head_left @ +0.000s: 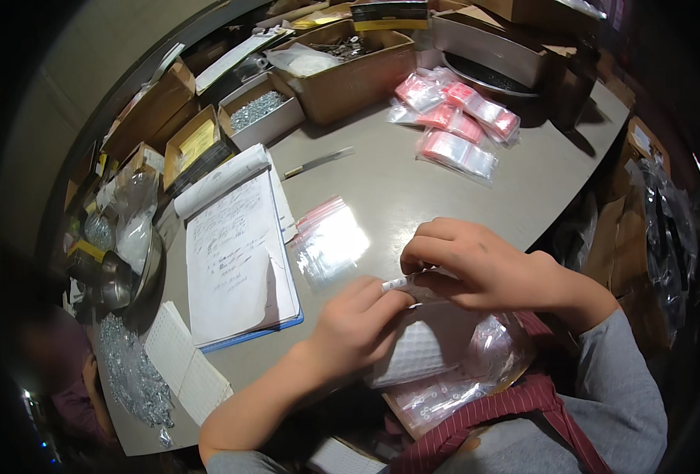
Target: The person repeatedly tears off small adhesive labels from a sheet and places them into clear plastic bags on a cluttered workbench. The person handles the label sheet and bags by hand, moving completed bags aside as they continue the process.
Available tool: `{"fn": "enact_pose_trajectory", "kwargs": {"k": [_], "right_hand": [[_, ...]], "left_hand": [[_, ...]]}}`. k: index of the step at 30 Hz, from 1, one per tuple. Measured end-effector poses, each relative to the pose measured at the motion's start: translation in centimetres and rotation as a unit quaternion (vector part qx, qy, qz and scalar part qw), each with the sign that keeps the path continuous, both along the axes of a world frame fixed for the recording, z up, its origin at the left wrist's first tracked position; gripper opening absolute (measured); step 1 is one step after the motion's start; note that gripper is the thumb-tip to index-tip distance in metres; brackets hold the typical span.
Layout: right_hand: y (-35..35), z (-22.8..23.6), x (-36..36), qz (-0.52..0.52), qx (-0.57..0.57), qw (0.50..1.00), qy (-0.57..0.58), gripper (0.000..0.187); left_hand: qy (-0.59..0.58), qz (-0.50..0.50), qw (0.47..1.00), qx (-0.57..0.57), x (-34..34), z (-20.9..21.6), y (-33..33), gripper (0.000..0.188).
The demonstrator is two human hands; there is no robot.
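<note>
My left hand [359,322] and my right hand [472,265] come together near the front edge of the table, fingers closed. Between them they grip the upper edge of a white dimpled board [425,344], where a narrow white strip [395,284] with small dark marks shows. Bent fingers hide part of this edge, so I cannot tell whether something small is also pinched there. Under the board, close to my body, clear plastic bags of small parts [484,379] lie in a shallow cardboard box. Just beyond my left hand is a stack of clear zip bags [330,241].
Left of centre lies a notepad on a blue clipboard [235,261], with a knife [318,162] beyond it. Packs of red-edged bags [456,118] sit at the back right. Boxes of hardware [350,75] line the back. A metal-parts pile [133,371] and another person's arm [91,383] are at left.
</note>
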State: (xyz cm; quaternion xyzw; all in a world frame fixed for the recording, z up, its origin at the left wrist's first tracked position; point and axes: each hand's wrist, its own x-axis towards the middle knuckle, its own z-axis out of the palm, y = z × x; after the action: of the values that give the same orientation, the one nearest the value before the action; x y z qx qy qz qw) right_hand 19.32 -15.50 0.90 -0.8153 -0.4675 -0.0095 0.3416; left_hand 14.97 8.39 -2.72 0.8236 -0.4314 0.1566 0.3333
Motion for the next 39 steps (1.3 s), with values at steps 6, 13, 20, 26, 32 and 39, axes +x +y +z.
{"fn": "enact_pose_trajectory", "kwargs": {"k": [6, 13, 20, 26, 32, 39], "right_hand": [[0.6, -1.1, -0.1, -0.032, 0.019, 0.996, -0.078, 0.020], [0.3, -0.4, 0.1, 0.011, 0.030, 0.997, -0.075, 0.026], [4.0, 2.6, 6.7, 0.019, 0.046, 0.968, 0.246, 0.013], [11.1, 0.0, 12.6, 0.094, -0.032, 0.901, 0.422, 0.014], [7.5, -0.4, 15.5, 0.020, -0.174, 0.887, 0.427, 0.009], [-0.5, -3.0, 14.6, -0.026, 0.085, 0.787, 0.611, 0.013]], "left_hand": [[0.134, 0.049, 0.988, -0.060, -0.8, 0.3, -0.2, 0.012], [0.464, 0.064, 0.864, -0.182, -0.4, -0.6, -0.2, 0.017], [0.350, 0.032, 0.926, -0.140, -0.1, -1.2, -0.2, 0.016], [0.207, 0.020, 0.967, -0.146, -0.1, -2.2, -0.6, 0.015], [0.198, 0.024, 0.968, -0.150, -0.5, -2.6, -0.5, 0.014], [0.193, 0.043, 0.973, -0.118, -0.4, -1.8, -0.6, 0.014]]}}
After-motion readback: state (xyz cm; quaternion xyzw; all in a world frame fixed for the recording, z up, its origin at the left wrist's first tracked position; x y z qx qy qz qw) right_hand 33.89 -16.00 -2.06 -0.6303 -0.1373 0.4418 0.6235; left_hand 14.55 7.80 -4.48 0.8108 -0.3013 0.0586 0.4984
